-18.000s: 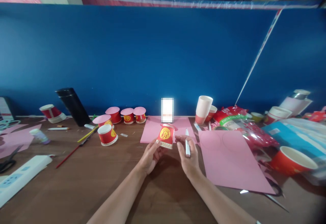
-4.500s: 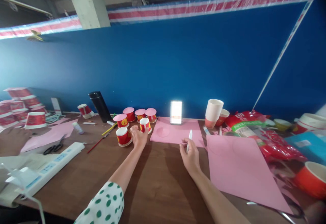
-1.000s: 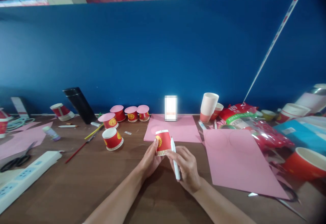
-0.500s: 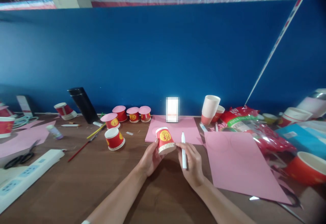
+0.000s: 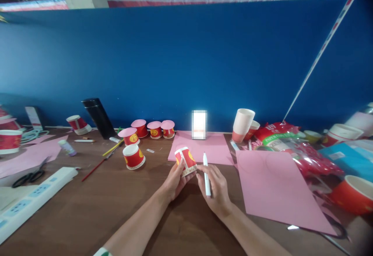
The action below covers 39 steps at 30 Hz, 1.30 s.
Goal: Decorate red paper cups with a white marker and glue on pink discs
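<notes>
Tilted above the table, a red paper cup (image 5: 186, 161) with a yellow emblem and a pale patterned rim is gripped by my left hand (image 5: 174, 182). My right hand (image 5: 215, 188) is closed around a white marker (image 5: 206, 176), its tip pointing up, and its fingertips are at the cup's lower right rim. To the left stands another red cup (image 5: 133, 155) with a white rim. Behind that one are several red cups topped with pink paper discs (image 5: 127, 132). A pink sheet (image 5: 201, 149) lies on the table just beyond the held cup.
On the right are a pink sheet (image 5: 279, 190), stacked paper cups (image 5: 243, 126), a red plastic bag (image 5: 291, 143) and an orange cup (image 5: 354, 194). On the left lie a power strip (image 5: 37, 197), scissors (image 5: 29, 177), a glue stick (image 5: 67, 148), a red brush (image 5: 96, 167) and a black bottle (image 5: 99, 118).
The red cup has turned in my left hand, so its emblem has shifted right and its white seam now shows. My right hand and the marker have moved slightly left.
</notes>
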### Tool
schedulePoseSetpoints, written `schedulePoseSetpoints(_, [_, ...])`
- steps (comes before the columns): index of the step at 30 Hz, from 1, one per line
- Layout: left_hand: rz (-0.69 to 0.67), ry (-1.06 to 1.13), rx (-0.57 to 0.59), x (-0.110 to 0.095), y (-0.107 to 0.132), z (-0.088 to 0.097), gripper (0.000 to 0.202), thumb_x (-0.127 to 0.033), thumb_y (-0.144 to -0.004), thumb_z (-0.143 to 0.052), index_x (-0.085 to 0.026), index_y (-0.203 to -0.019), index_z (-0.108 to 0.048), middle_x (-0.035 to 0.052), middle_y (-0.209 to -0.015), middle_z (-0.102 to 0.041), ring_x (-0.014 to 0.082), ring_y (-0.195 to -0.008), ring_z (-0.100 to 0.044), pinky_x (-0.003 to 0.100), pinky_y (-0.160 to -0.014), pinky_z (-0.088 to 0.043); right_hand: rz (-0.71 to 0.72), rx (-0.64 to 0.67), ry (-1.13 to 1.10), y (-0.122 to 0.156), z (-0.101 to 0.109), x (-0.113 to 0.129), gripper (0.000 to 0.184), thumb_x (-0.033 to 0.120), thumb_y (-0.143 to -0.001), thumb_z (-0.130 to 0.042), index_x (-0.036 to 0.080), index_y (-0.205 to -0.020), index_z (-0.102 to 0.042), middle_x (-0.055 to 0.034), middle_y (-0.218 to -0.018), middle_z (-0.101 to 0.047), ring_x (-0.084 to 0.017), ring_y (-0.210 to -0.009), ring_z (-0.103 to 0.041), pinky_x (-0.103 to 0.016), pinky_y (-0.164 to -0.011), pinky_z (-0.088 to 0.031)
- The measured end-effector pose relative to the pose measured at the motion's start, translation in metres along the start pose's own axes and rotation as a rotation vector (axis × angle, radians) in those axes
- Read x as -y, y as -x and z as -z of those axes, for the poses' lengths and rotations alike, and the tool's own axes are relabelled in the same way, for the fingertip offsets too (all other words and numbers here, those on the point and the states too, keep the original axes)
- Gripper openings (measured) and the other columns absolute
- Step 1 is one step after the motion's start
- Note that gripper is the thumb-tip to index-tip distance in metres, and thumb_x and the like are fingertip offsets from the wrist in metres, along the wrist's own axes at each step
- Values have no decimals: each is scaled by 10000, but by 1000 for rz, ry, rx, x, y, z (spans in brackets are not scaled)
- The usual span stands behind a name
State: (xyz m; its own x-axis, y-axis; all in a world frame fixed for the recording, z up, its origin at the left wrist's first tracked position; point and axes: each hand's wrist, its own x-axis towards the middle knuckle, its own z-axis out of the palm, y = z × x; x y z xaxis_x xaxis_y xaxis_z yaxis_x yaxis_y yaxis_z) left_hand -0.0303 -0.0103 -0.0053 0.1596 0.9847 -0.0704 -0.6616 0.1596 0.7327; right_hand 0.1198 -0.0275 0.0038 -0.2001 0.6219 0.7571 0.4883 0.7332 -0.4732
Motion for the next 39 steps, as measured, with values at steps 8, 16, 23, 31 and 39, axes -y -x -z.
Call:
schedulePoseSetpoints(8, [38,120,76,-7,2,-5,385,-425,-864,-448,-115,-1017,-616,120,-1012,-663,213,-917,-617,377,-898,-455,-45,-19,15,0,-1,-5,276,101,-837,-491,217,-1077,-564,-60,-958,-642,-201,-888,-598,-353,-793,-496])
schedulePoseSetpoints(16, [60,109,-4,-8,0,-4,404,-411,-852,-477,-90,-1066,-598,148,-1076,-652,253,-1034,-593,408,-990,-395,-71,-142,-16,-1,-1,0,242,97,-858,-468,207,-1057,-551,-66,-958,-639,-191,-893,-609,-345,-808,-498])
schedulePoseSetpoints(23, [47,41,-16,-7,1,-7,361,-391,-845,-505,-100,-1032,-609,121,-1028,-670,235,-1041,-589,371,-986,-396,42,-72,-159,1,10,12,310,143,-879,-453,199,-1171,-544,-96,-972,-652,-193,-766,-606,-354,-687,-498])
schedulePoseSetpoints(31, [-11,-5,29,-4,4,-10,271,-352,-819,-562,-134,-973,-606,81,-957,-673,211,-976,-604,359,-934,-430,40,-37,-119,1,11,10,246,151,-879,-472,205,-1100,-567,-81,-954,-660,-206,-840,-617,-361,-722,-502])
schedulePoseSetpoints(39, [-32,-61,33,-3,3,-10,285,-368,-804,-580,-140,-975,-600,65,-934,-666,201,-944,-609,351,-902,-446,1,-33,-103,-1,11,12,213,142,-881,-468,201,-1045,-592,-82,-931,-654,-201,-814,-610,-363,-727,-502])
